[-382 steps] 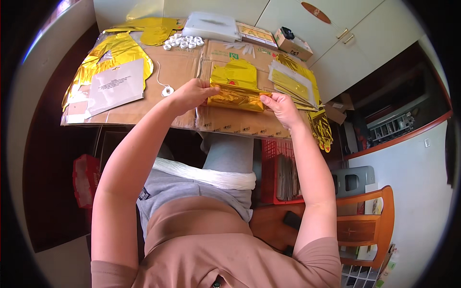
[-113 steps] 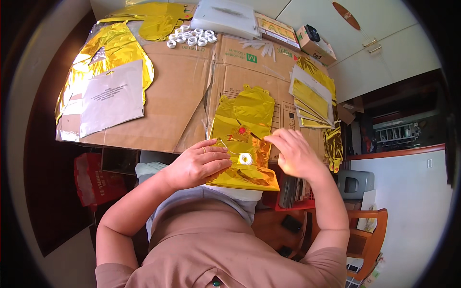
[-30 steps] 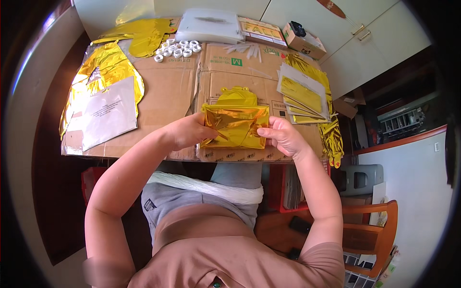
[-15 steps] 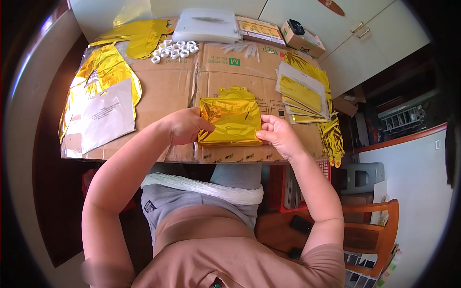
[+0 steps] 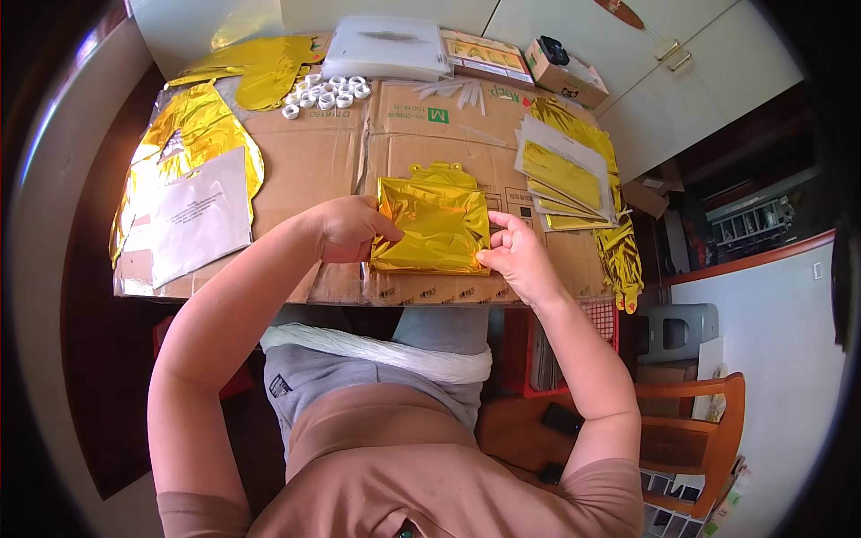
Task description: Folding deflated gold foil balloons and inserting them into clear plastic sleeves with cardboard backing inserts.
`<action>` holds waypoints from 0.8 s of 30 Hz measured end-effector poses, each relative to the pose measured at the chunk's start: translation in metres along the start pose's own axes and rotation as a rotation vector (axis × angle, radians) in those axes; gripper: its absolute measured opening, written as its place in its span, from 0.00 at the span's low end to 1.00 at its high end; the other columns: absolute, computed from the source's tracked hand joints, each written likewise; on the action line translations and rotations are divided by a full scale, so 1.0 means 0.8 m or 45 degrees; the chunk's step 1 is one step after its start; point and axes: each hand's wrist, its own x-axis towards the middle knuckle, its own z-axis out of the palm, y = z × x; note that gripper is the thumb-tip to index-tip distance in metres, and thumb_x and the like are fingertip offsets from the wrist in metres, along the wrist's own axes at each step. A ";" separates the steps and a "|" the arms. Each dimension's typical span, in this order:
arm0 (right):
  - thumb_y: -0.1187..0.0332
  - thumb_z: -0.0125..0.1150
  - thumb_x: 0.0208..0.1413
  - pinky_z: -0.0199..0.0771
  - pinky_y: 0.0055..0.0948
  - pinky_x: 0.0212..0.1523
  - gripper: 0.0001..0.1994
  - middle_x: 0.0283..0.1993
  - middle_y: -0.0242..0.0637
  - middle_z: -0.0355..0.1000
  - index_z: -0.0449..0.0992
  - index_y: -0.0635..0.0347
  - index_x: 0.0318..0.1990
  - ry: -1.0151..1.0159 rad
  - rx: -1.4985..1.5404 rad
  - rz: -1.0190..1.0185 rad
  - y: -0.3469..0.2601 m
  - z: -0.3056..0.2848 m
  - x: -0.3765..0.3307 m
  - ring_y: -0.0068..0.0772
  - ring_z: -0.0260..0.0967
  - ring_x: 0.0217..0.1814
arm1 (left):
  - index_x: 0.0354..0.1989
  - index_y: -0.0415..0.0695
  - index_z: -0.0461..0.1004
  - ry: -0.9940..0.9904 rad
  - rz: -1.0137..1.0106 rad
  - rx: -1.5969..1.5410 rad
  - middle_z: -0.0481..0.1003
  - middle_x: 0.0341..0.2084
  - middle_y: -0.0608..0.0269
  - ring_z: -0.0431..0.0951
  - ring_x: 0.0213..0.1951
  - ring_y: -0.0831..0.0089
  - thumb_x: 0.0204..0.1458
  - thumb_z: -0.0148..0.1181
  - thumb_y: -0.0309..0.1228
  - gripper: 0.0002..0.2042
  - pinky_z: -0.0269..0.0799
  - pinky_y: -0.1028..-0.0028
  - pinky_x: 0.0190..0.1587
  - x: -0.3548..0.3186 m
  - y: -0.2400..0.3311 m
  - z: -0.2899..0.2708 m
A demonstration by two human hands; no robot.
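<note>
Head view, folded gold foil (image 5: 432, 226) hiding both hands' fingers (image 5: 381, 235)

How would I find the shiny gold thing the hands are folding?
Look at the cardboard-covered table, near its front edge. Between the left hand and right hand lies a folded gold foil square. Unlike the other gold foil pieces, it is the only one being touched.

Two hands work here — the left hand (image 5: 345, 229) and the right hand (image 5: 516, 260) — on one folded gold foil piece (image 5: 432, 224). About ten small white rings (image 5: 325, 91) sit in a cluster. One white printed sheet (image 5: 199, 215), one clear plastic packet (image 5: 387, 56), one small cardboard box (image 5: 560, 67) — and one stack of packed gold foils (image 5: 563, 177), too overlapped to count.
</note>
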 end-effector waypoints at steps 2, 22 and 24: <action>0.84 0.63 0.55 0.75 0.19 0.43 0.33 0.40 0.36 0.75 0.59 0.71 0.69 0.010 -0.022 -0.005 -0.001 0.002 0.000 0.19 0.74 0.39 | 0.58 0.30 0.70 -0.039 0.030 -0.114 0.77 0.54 0.50 0.80 0.54 0.61 0.61 0.54 0.17 0.16 0.76 0.62 0.57 0.006 -0.009 -0.012; 0.84 0.62 0.53 0.76 0.21 0.42 0.34 0.39 0.35 0.74 0.59 0.71 0.69 0.090 -0.106 -0.001 0.004 0.003 0.004 0.21 0.75 0.39 | 0.75 0.34 0.46 0.495 0.364 0.597 0.76 0.48 0.50 0.80 0.47 0.70 0.58 0.61 0.23 0.39 0.79 0.71 0.47 -0.057 -0.028 0.024; 0.84 0.62 0.53 0.76 0.20 0.42 0.34 0.39 0.35 0.74 0.59 0.71 0.69 0.091 -0.098 -0.001 0.005 0.002 0.005 0.21 0.75 0.39 | 0.75 0.34 0.46 0.556 0.478 0.702 0.76 0.48 0.50 0.80 0.45 0.71 0.57 0.61 0.21 0.39 0.78 0.73 0.47 -0.062 -0.039 0.027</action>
